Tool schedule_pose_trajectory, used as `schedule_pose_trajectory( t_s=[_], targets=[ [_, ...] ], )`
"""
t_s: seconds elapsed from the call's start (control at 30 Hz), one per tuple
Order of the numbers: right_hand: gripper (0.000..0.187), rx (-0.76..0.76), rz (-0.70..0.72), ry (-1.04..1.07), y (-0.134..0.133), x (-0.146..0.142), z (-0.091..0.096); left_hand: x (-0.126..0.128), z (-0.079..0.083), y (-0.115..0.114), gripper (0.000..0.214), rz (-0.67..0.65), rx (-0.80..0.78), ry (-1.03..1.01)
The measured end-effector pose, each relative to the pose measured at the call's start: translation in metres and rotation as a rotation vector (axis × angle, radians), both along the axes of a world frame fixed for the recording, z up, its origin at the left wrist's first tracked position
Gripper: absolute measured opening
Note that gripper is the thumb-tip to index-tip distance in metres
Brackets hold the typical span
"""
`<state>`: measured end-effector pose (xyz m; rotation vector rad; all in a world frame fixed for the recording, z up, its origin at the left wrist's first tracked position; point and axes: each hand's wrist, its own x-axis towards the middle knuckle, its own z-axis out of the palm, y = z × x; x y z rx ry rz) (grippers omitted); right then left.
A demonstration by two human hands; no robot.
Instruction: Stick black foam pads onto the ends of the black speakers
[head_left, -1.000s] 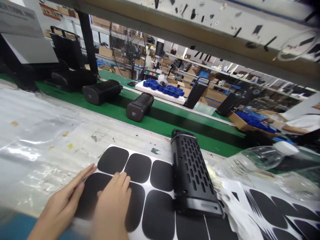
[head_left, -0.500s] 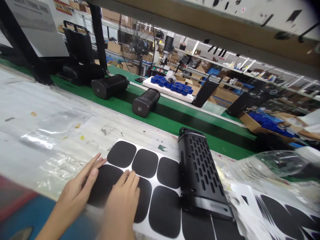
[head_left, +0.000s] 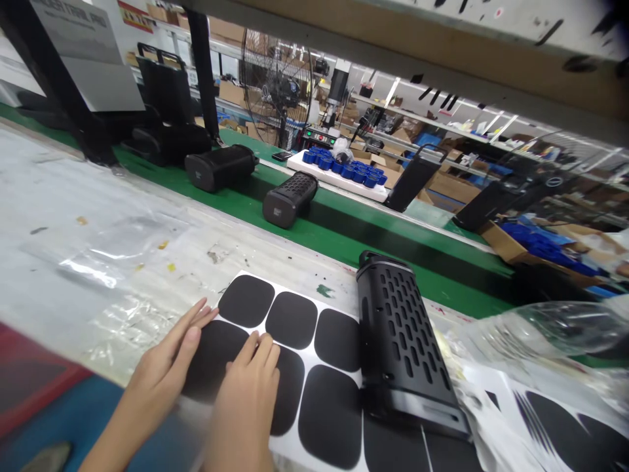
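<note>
A white backing sheet (head_left: 295, 292) with several black rounded-square pads lies on the bench in front of me. My left hand (head_left: 164, 364) rests flat on the sheet's near left corner, fingers stretched out over a black pad (head_left: 212, 357). My right hand (head_left: 248, 390) lies beside it with fingertips together on the edge of the neighbouring pad (head_left: 287, 387); whether they pinch anything I cannot see. A black perforated speaker housing (head_left: 400, 344) lies on the right part of the sheet, about a hand's width from my right hand.
A green conveyor belt (head_left: 344, 239) runs behind the bench and carries two black speaker bodies (head_left: 287, 198), (head_left: 219, 166). A tray of blue caps (head_left: 344, 172) and a fan (head_left: 278, 88) stand beyond it. Crumpled clear plastic (head_left: 550, 328) and more pad sheets (head_left: 555, 419) lie at the right.
The view has shifted a little; both hands stay on the sheet's near left pads, with the right fingertips drawn slightly together.
</note>
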<state>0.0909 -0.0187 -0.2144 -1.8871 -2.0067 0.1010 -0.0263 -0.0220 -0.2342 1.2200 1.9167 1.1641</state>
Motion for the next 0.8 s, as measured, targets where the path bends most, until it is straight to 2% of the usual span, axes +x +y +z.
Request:
schedule_pose_trajectory(
  t_s=[0.13, 0.23, 0.37, 0.5, 0.67, 0.73, 0.8],
  targets=[
    [0.030, 0.040, 0.014, -0.041, 0.005, -0.004, -0.001, -0.001, -0.001, -0.002, 0.073, -0.021, 0.001, -0.006],
    [0.019, 0.161, -0.025, -0.020, 0.015, -0.002, -0.010, 0.001, 0.002, -0.002, 0.073, -0.014, -0.007, -0.012],
    [0.018, 0.314, 0.045, 0.044, 0.017, 0.001, -0.029, 0.004, 0.006, -0.001, 0.079, -0.030, -0.006, -0.051],
    [0.022, 0.407, 0.103, 0.191, 0.003, 0.005, -0.041, 0.001, 0.006, -0.003, 0.079, -0.008, 0.000, -0.156],
    [0.028, 0.346, 0.292, 0.320, -0.020, 0.021, -0.036, -0.007, 0.005, -0.005, 0.074, -0.026, -0.042, -0.205],
    [0.028, 0.289, 0.321, 0.325, -0.030, 0.029, -0.031, -0.010, 0.004, -0.004, 0.072, -0.051, -0.072, -0.156],
    [0.029, 0.234, 0.329, 0.337, -0.041, 0.038, -0.026, -0.011, 0.003, -0.003, 0.071, -0.089, -0.046, -0.010]
  ],
)
